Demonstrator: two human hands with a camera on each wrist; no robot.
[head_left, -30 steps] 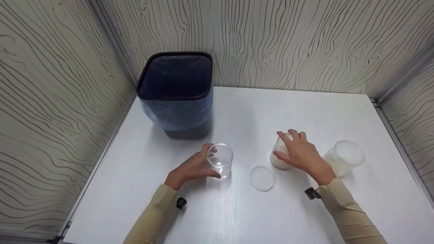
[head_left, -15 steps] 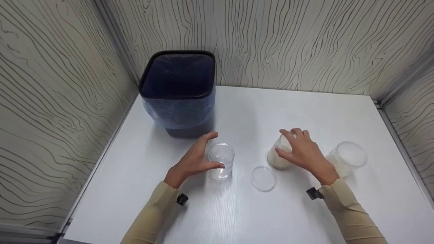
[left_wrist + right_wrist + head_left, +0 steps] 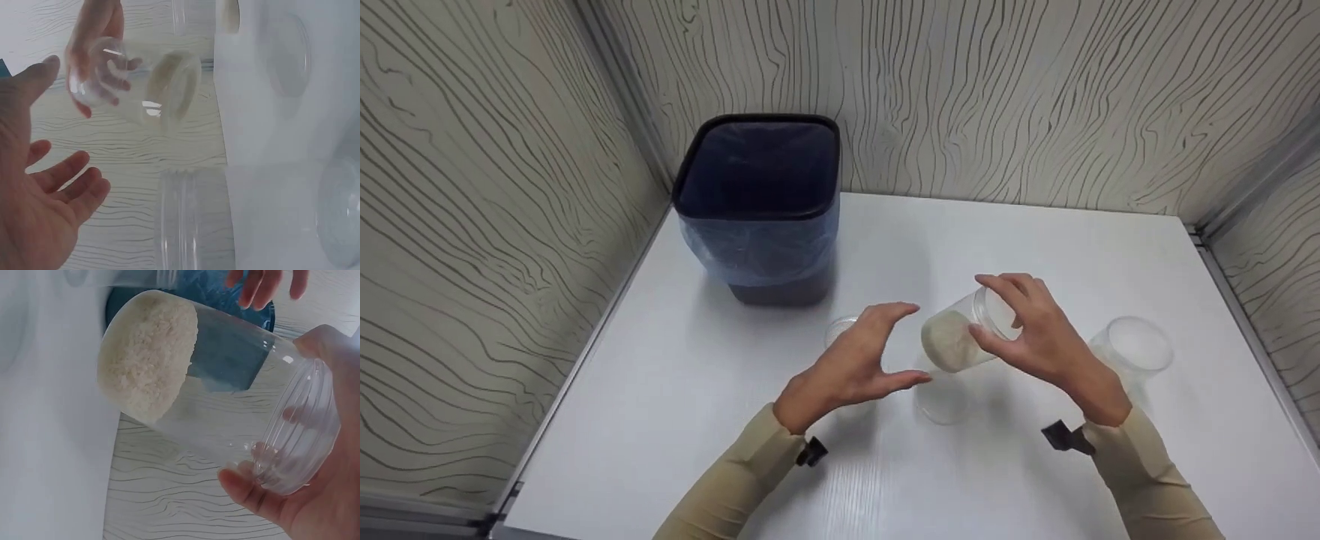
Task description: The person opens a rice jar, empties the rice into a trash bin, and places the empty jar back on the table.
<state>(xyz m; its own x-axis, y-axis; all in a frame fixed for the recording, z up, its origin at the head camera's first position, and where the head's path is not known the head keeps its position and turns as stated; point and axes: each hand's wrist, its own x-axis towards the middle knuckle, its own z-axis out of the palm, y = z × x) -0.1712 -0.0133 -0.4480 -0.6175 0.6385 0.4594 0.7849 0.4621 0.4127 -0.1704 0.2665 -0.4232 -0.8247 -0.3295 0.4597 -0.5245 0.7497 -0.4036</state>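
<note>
Between grain-patterned walls (image 3: 930,90), looking down on the white desk (image 3: 592,420) and finding the dark-rimmed bin (image 3: 784,292) standing at the back left, wearing a blue liner (image 3: 757,247). Nearer, seeing the left grip (image 3: 851,360) spreading thumb and fingers apart beside the base of the rice jar (image 3: 956,330), and the right grip (image 3: 1046,337) pinching that jar's rim end, holding it tilted above the desk with white rice (image 3: 149,357) lying toward the base. Noticing a second jar (image 3: 1140,343) standing at the right, a clear container (image 3: 837,328) showing partly behind the left grip, and a clear disc (image 3: 945,409) lying below the rice jar.
</note>
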